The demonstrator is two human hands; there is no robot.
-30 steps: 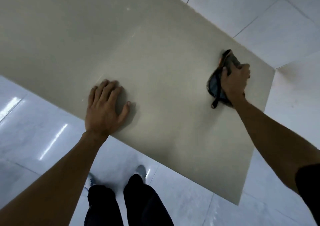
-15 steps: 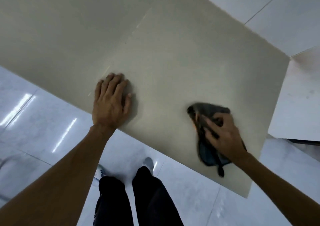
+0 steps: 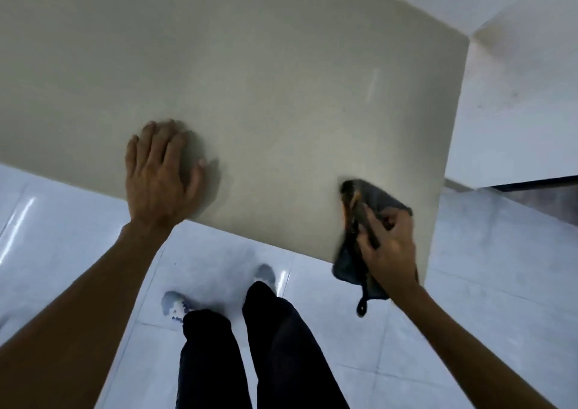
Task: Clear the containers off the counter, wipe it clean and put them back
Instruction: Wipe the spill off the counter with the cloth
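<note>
A beige counter top (image 3: 266, 89) fills the upper part of the head view, and no containers show on it. My left hand (image 3: 159, 174) lies flat on the counter near its front edge, fingers straight. My right hand (image 3: 387, 246) presses a dark grey cloth (image 3: 375, 199) against the counter's front right corner. Part of the cloth hangs over the front edge, with a small loop dangling below. The hand and cloth are blurred.
The floor is glossy white tile (image 3: 62, 236). My legs in dark trousers (image 3: 266, 346) and light shoes stand just in front of the counter. A white wall or cabinet side (image 3: 513, 111) rises right of the counter, with a dark gap beneath it.
My right hand has dragged the cloth from the far right edge of the counter down to the front right corner. My left hand has stayed flat near the front edge.
</note>
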